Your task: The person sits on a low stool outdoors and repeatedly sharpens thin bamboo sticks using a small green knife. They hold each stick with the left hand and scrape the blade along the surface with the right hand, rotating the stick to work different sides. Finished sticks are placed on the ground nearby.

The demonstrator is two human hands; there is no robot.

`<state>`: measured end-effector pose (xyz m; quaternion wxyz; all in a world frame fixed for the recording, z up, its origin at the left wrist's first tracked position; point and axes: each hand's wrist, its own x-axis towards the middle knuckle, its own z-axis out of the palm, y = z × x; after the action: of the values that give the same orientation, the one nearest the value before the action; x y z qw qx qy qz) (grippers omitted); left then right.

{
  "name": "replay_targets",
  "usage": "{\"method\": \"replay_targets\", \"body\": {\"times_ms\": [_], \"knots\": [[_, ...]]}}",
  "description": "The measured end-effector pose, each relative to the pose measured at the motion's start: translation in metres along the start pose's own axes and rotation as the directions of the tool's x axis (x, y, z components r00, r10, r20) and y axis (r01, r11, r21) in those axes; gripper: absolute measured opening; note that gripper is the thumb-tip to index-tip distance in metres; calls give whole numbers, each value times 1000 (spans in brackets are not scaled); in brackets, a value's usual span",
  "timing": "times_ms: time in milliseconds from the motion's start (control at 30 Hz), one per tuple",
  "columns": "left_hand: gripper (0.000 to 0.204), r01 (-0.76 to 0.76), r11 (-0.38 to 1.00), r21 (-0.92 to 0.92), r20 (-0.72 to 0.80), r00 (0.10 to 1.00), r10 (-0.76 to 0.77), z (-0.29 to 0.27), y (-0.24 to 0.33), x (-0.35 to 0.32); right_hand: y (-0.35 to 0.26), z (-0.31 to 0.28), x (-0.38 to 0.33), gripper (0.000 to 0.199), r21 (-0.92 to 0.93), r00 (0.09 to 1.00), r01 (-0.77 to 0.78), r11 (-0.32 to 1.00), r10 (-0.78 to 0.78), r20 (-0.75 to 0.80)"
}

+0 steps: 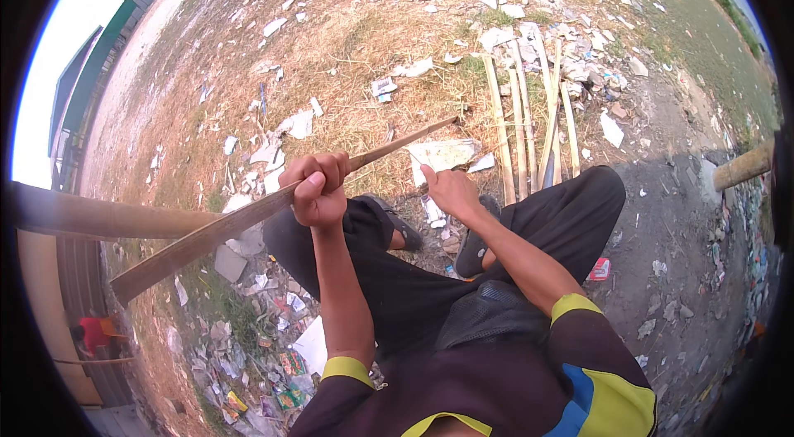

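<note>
My left hand (318, 189) is wrapped round a long flat bamboo strip (207, 240). The strip slants from its wide end at the lower left to a narrow tip beyond my knees. Just right of the strip, over my lap, my right hand (455, 191) is closed. A thin pale sliver shows at its fingers, perhaps part of a slim tool, but too small to name. Several split bamboo strips (518, 127) lie side by side on the ground beyond my right knee, some crossing.
A bamboo pole (124, 215) runs in from the left, behind the held strip. Another bamboo pole end (744, 167) juts in at the right. Paper scraps and litter (285, 354) cover the dry grass and dirt. A red object (98, 334) stands at the lower left.
</note>
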<state>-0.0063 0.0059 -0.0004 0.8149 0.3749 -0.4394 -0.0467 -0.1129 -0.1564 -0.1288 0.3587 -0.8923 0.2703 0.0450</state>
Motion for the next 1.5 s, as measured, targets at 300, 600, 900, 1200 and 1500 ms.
{"method": "replay_targets", "body": {"times_ms": [300, 600, 900, 1200, 1500], "knots": [[33, 50, 999, -7, 263, 964, -46, 6, 5, 32, -11, -46, -14, 70, 42, 1000, 6, 999, -7, 22], [38, 91, 996, -19, 323, 943, -80, 10, 7, 26, -73, -64, -35, 69, 478, 974, 129, 869, -202, 105], [38, 103, 994, -43, 409, 909, -77, 7, 7, 28, -65, -53, -31, 64, 331, 975, 218, 918, -217, -40], [39, 93, 994, -49, 355, 932, -70, 11, 6, 26, -57, -45, -31, 67, 292, 960, 279, 915, -258, -109], [34, 55, 998, -38, 316, 948, -40, 17, 3, 23, -18, -37, 12, 68, 197, 991, 133, 971, -134, -11]]}}
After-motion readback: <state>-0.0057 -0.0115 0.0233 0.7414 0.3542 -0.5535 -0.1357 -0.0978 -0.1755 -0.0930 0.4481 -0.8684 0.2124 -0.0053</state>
